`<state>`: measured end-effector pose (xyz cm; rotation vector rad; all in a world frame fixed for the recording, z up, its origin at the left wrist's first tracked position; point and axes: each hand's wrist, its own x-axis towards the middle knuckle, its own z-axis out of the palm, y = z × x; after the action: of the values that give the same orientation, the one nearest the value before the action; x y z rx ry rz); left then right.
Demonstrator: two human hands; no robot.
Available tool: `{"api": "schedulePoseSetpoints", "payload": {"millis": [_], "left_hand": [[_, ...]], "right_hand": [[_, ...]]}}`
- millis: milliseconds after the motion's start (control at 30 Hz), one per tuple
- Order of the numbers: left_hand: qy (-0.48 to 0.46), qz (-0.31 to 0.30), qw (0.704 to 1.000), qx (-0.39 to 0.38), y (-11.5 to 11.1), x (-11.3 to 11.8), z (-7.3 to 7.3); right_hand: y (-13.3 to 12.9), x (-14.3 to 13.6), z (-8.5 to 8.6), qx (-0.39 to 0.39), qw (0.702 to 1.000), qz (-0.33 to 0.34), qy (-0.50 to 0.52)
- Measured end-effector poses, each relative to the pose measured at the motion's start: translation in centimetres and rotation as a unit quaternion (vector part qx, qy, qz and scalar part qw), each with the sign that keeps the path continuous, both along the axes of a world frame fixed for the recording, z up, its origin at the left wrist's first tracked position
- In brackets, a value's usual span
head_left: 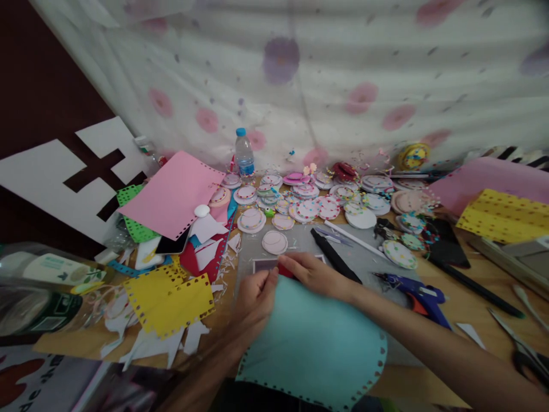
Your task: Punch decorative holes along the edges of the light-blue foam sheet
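Note:
A light blue sheet (317, 337) with small holes punched along its lower and right edges hangs curved below my hands, over the table's front edge. Its upper edge is at a small red object (285, 270), mostly covered by my fingers, whose kind I cannot make out. My right hand (315, 276) is closed over the red object, thumb side toward my left hand. Closed too, my left hand (259, 294) pinches at the sheet's upper left edge, its fingertips touching the red object. Just beyond lies a round white disc (275, 242) on the grey mat (251, 252).
Many decorated paper discs (305, 210) crowd the back. At right lie a blue glue gun (418, 294), scissors (521, 343) and a black pen-like tool (337, 257). Pink (175, 191) and yellow (171, 297) punched sheets, scraps and bottles (38, 309) fill the left.

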<state>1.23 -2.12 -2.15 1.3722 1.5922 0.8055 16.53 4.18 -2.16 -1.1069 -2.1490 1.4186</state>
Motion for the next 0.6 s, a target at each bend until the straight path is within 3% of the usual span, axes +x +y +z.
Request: {"api": "schedulePoseSetpoints", "payload": {"millis": [267, 433, 600], "left_hand": [[0.004, -0.003, 1.0, 0.023, 0.3, 0.2, -0.3], [0.07, 0.004, 0.996, 0.057, 0.2, -0.5, -0.7], [0.095, -0.039, 0.993, 0.055, 0.1, -1.0, -1.1]], "right_hand": [[-0.2, 0.7, 0.7, -0.024, 0.999, 0.031, 0.029], [-0.4, 1.2, 1.2, -0.097, 0.988, 0.077, 0.09], [-0.2, 1.9, 1.0, -0.166, 0.974, 0.119, 0.093]]}}
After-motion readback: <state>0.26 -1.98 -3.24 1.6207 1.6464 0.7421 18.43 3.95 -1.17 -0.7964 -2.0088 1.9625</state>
